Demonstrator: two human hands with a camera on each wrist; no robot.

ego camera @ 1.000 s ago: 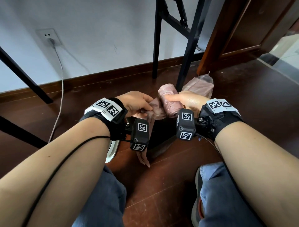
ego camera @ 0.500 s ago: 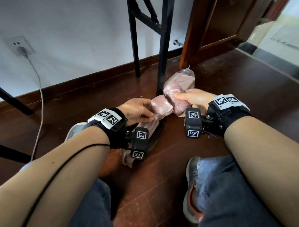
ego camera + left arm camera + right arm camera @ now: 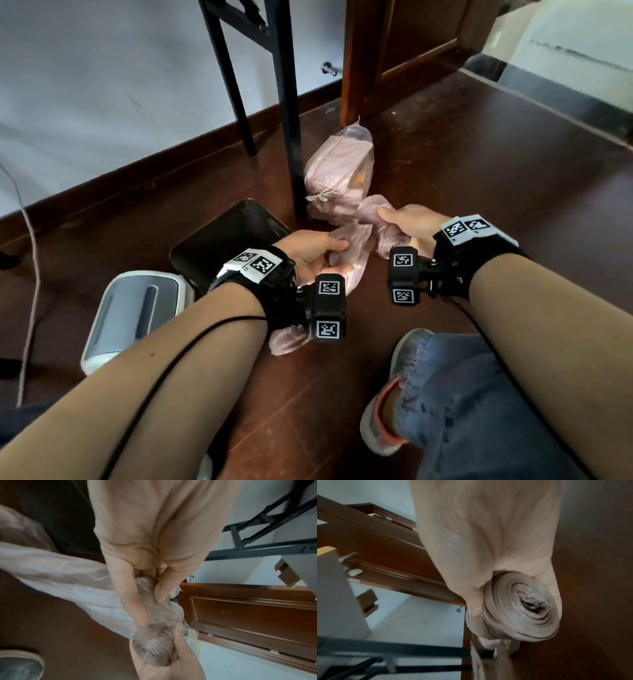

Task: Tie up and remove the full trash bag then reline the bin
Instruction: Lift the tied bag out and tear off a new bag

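Note:
My right hand (image 3: 400,224) grips a roll of pink bin bags (image 3: 520,609), its coiled end facing the right wrist view. My left hand (image 3: 322,253) pinches the loose pink bag (image 3: 346,260) that unrolls from it; the bag hangs down past my left wrist towards the floor. In the left wrist view my thumb and fingers (image 3: 130,601) clamp the thin plastic (image 3: 68,580), with the roll (image 3: 150,651) just beyond. The tied full trash bag (image 3: 339,171) lies on the floor by a black table leg. The dark bin (image 3: 226,243) stands unlined, left of my hands.
Black table legs (image 3: 291,113) rise just behind the bin and the full bag. The bin's grey and white lid (image 3: 133,311) lies on the floor under my left forearm. A wooden door frame (image 3: 363,61) stands behind. My knee and shoe (image 3: 394,407) are at lower right. A white cable (image 3: 30,260) runs along the left.
My view has swung down and left, bringing the bin and lid into sight. My hands have moved apart and more of the bag has unrolled between them.

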